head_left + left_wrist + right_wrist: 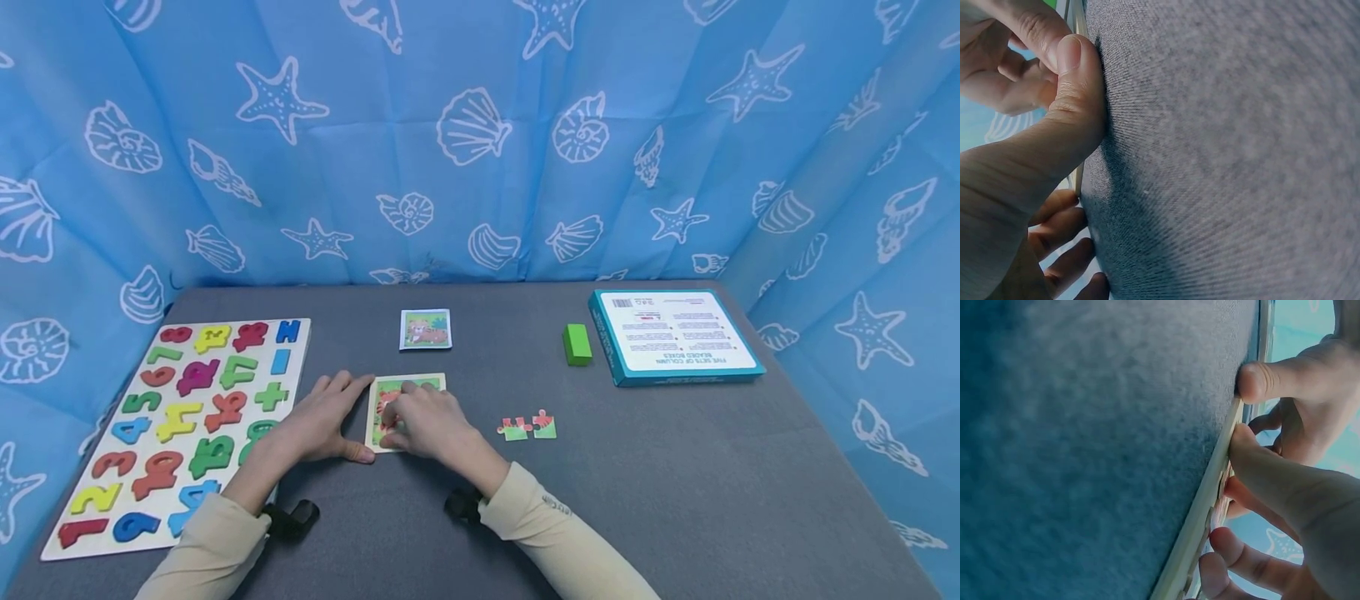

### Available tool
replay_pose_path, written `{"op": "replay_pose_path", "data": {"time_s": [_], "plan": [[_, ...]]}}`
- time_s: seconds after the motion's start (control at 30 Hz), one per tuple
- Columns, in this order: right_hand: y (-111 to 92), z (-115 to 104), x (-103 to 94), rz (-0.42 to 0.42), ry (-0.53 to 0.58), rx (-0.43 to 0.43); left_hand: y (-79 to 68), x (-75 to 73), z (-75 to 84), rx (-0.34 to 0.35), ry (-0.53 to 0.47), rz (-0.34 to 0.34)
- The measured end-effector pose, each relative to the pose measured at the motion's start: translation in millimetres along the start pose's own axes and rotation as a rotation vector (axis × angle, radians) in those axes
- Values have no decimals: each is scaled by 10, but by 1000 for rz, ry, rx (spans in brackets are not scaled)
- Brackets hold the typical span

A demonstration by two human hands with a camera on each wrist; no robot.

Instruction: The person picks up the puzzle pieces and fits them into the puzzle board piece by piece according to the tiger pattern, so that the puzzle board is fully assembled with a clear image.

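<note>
A small square jigsaw board (371, 421) with a pale wooden rim and a red-and-green picture lies on the table. My left hand (322, 421) is spread along its left side, fingertips at the upper left corner and thumb at the lower left. Over the picture, my right hand (431, 421) presses with bent fingers on the pieces, covering much of them. In the right wrist view, the right thumb touches the near rim (1194, 534) and the other fingertips rest on the pieces. Two loose jigsaw pieces, one (516, 432) beside another (545, 427), lie right of the board.
A white board (174, 337) of coloured numbers fills the left side. Behind the jigsaw lies a small picture card (425, 330). A green block (577, 345) stands near a teal-and-white box (675, 337) at the back right. A blue shell-patterned curtain (480, 192) hangs behind the table.
</note>
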State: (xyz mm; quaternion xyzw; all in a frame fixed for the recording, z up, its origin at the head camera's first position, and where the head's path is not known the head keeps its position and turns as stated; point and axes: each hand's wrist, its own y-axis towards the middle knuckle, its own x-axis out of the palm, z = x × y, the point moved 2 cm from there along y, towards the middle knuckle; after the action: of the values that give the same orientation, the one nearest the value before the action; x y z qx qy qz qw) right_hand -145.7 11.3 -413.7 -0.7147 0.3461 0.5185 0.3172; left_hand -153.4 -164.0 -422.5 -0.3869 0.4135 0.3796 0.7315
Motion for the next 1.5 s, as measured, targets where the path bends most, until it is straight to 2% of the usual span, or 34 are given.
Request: {"op": "replay_pose_path", "data": {"time_s": [0.2,0.37,0.83,1.27,1.5], "plan": [[-20,20,-5,34,8,-19,2,8,-13,-9,-5,-4],[-57,74,-83,24,33,-13,16,9,-30,-18,0,-9],[-377,453,-384,41,80,40,33,-3,-31,-26,-3,-39],[-752,814,-385,34,49,70,35,3,-22,-23,6,-49],[-877,948,-369,-3,47,137,23,-4,-22,-11,12,-32]]}}
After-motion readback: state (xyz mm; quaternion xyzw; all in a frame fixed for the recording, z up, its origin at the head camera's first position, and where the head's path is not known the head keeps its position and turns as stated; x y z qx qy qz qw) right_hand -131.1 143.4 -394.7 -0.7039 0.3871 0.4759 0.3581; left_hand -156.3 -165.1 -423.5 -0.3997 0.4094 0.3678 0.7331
